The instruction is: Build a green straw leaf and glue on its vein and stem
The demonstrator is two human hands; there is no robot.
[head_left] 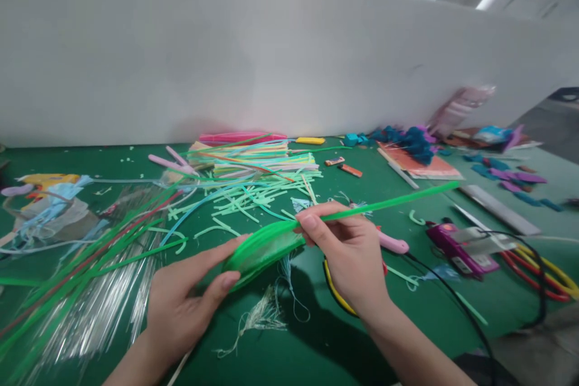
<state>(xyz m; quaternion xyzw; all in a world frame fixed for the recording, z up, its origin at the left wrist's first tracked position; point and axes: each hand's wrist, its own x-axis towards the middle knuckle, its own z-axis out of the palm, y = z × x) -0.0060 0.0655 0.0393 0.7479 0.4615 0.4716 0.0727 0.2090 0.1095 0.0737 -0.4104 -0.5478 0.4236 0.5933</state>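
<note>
A bright green leaf shape made of pipe cleaners [266,247] is held above the table between both hands. My left hand [181,298] grips its rounded left end between thumb and fingers. My right hand [350,256] pinches the narrow right end, and a straight green pipe-cleaner tail [407,196] sticks out to the right past the fingers. Below the leaf lie a pale tassel [262,316] and a light blue tassel [287,271]. Partly hidden behind my right wrist are a pink-handled tool [393,243] and a yellow-and-black loop [335,289].
Clear thin rods [104,289] and long green pipe cleaners [90,271] cover the left side. A yellow glue gun [49,181] sits behind. Cut pipe cleaners [262,160] are heaped centre back. At right are a purple device with a cable [456,247] and scissors [538,268].
</note>
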